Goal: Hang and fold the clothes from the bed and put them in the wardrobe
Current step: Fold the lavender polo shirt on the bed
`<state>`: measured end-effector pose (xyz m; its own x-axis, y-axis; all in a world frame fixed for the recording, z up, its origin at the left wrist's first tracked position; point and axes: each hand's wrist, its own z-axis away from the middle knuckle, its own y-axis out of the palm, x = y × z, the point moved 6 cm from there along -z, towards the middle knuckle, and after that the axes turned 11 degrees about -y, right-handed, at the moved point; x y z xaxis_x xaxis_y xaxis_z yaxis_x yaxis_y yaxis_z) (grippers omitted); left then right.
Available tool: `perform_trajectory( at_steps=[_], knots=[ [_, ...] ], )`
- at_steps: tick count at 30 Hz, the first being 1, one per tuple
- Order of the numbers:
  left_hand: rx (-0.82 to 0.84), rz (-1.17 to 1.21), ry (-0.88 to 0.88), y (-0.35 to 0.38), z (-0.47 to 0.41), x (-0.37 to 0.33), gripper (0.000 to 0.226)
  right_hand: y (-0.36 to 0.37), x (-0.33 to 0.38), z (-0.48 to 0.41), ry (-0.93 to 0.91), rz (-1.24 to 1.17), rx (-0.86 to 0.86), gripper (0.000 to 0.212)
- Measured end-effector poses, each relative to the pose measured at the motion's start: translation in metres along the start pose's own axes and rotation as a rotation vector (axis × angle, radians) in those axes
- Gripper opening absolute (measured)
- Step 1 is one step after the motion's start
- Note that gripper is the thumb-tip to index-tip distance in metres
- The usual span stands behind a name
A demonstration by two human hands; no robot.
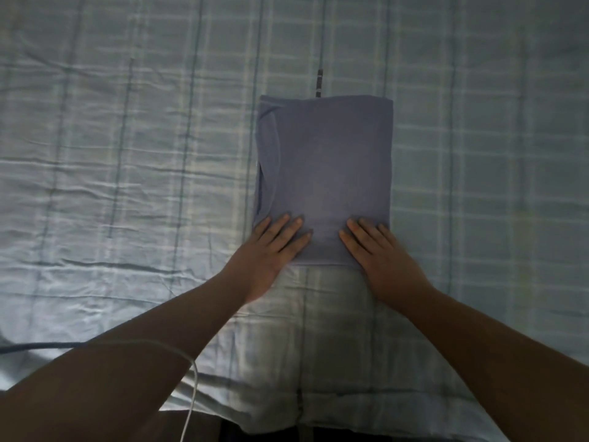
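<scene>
Head view looks down on a folded rectangular blue-grey cloth garment lying flat on the pale blue checked bed sheet. Left hand and right hand rest palms-down on the garment's near corners, each grip open with fingers spread flat, clasping nothing. A thin white cable hangs beside the left forearm.

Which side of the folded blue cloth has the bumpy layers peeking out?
The person's left side of the cloth, above the left hand. Folded layers show there; the side above the right hand looks smooth and straight.
</scene>
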<state>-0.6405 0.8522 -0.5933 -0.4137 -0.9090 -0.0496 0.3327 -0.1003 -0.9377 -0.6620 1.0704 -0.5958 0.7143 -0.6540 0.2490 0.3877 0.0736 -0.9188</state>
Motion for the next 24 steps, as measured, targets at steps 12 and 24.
perform_trajectory(
  at_steps=[12, 24],
  knots=[
    [0.073, -0.056, 0.154, -0.004, 0.075, -0.043, 0.074, 0.007, 0.052, 0.078, -0.024, -0.030, 0.104, 0.070],
    [0.348, 0.384, 0.020, -0.001, 0.094, -0.054, 0.075, 0.003, 0.060, 0.098, 0.018, -0.485, 0.160, 0.076]
  ],
)
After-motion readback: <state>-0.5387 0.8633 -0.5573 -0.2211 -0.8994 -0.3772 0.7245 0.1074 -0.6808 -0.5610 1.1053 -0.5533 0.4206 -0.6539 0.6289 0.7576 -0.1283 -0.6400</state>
